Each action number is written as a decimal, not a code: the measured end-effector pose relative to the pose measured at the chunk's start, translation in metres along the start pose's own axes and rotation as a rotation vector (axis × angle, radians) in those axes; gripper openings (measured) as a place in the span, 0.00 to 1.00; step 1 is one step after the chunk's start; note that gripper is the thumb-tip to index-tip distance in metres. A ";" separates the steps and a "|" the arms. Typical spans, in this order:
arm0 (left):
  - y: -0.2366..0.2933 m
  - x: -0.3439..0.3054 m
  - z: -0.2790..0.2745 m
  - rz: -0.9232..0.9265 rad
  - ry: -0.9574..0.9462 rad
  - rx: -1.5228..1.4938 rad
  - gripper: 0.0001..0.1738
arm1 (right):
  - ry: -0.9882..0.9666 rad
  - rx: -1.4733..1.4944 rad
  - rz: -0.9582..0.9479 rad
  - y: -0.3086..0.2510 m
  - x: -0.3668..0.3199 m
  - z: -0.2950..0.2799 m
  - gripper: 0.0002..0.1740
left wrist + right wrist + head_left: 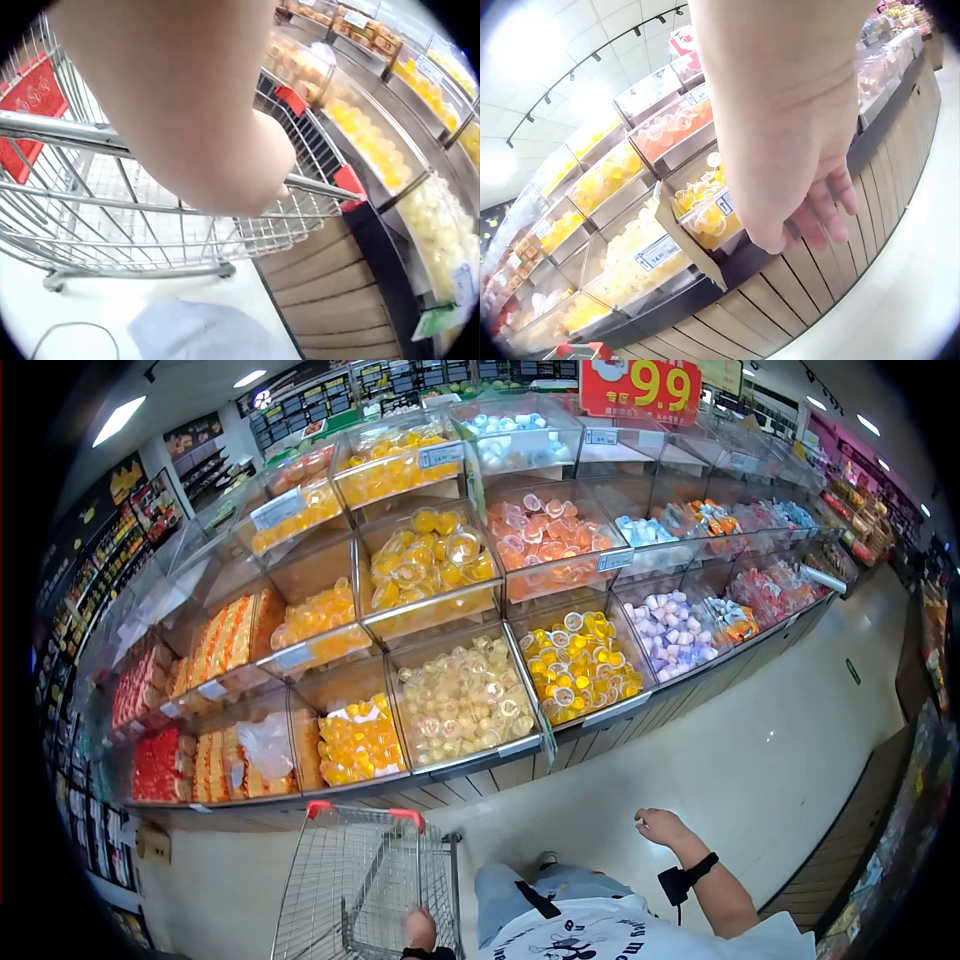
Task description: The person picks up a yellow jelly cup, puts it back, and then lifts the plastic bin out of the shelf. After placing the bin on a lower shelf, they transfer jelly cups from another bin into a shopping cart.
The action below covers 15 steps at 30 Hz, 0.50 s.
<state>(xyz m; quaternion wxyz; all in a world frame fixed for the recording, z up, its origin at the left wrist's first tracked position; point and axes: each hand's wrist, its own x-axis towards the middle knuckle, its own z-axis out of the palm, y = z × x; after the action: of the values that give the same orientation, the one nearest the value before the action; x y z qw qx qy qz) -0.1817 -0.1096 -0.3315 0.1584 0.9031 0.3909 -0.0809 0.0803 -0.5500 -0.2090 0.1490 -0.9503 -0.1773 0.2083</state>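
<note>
My left hand [422, 930] is at the side of a wire shopping cart [363, 812]. In the left wrist view that hand [259, 169] grips the cart's metal top rail [319, 186], most of its fingers hidden behind the hand and forearm. My right hand [662, 828] hangs over the floor in front of the candy and jelly display, holding nothing. Its fingers [826, 217] are loosely bent in the right wrist view, where they overlap the display's wooden front [810, 277].
Clear bins hold pale jelly cups [465, 705], yellow jelly cups [580, 665], orange-pink cups [550, 535] and purple-white candies [675, 630]. A red price sign [640, 390] hangs above. Another shelf [850, 810] stands on the right, across the pale floor [740, 760].
</note>
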 end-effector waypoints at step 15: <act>0.069 -0.044 0.015 0.127 -0.066 -0.310 0.16 | 0.060 0.033 0.097 0.031 -0.128 0.012 0.10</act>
<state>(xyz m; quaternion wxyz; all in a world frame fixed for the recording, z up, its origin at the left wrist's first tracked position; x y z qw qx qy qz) -0.1613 -0.1888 -0.3181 0.3136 0.8874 0.3355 -0.0392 -0.0249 -0.6258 -0.1862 0.1595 -0.9609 -0.1231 0.1897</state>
